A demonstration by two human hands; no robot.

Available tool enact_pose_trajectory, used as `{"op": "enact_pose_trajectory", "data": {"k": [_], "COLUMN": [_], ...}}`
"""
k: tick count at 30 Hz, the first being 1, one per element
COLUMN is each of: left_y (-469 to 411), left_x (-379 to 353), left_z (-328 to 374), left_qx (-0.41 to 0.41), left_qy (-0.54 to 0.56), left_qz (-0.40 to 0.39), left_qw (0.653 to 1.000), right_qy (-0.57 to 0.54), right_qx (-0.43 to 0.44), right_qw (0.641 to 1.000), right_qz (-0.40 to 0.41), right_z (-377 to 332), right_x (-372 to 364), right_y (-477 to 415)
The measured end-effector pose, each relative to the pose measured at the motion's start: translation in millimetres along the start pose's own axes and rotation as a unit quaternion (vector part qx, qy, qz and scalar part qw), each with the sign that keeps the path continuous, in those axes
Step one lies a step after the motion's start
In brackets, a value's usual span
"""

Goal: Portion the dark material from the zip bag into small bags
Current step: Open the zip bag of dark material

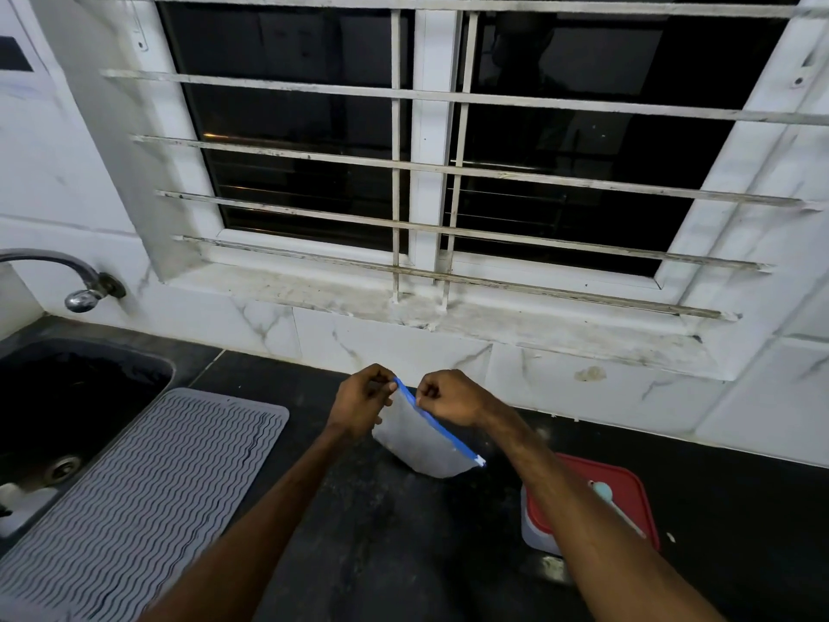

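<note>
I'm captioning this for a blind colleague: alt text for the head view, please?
The left hand and right hand pinch the blue zip strip of a bag over a black counter. A grey mat and sink lie left, a red-lidded box right.

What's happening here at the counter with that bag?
A person is handling a frosted plastic zip bag with a blue seal strip over the black counter. The left hand and the right hand pinch the strip close together at its far end, apparently working the seal; whether it is open I cannot tell. No small bags show yet. A red-lidded container sits to the right, a grey ribbed mat to the left.
</note>
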State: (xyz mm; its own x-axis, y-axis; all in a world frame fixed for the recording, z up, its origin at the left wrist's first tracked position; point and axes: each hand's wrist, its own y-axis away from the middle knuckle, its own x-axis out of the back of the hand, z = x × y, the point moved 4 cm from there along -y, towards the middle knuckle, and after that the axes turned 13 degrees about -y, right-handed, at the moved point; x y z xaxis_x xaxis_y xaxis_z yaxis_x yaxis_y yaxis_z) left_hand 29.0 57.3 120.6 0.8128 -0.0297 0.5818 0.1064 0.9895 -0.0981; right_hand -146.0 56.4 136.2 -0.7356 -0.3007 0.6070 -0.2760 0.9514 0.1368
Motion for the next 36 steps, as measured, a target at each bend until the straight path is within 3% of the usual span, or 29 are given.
{"op": "enact_pose_trajectory", "data": {"k": [5,8,11,14,19,29,36], "left_y": [2,2,7,10,8,6,7], "left_x": [-10,-16,-29,-39,-37,-38,-35], "left_z": [-3,-10,-8,-2,-2,-9,-4], "left_qx": [0.051,0.137,0.192,0.176,0.166,0.162,0.156], "left_qy": [0.037,0.058,0.147,0.196,0.216,0.187,0.18], "left_qz": [0.004,0.015,-0.046,-0.097,-0.064,-0.07,-0.077], "left_qw": [0.998,0.989,0.969,0.96,0.96,0.966,0.968], "right_qy": [-0.028,-0.049,-0.07,-0.091,-0.122,-0.212,-0.172], "right_qx": [-0.004,-0.006,-0.003,-0.003,-0.005,-0.01,-0.008], "right_qw": [0.999,0.998,0.995,0.993,0.989,0.973,0.981], "right_qz": [0.016,0.048,0.072,0.081,0.087,0.089,0.092], "right_z": [-2,5,8,10,14,16,15], "right_x": [-6,-8,-10,-11,-6,-11,-11], "right_y": [2,2,-1,-3,-2,-3,-7]}}
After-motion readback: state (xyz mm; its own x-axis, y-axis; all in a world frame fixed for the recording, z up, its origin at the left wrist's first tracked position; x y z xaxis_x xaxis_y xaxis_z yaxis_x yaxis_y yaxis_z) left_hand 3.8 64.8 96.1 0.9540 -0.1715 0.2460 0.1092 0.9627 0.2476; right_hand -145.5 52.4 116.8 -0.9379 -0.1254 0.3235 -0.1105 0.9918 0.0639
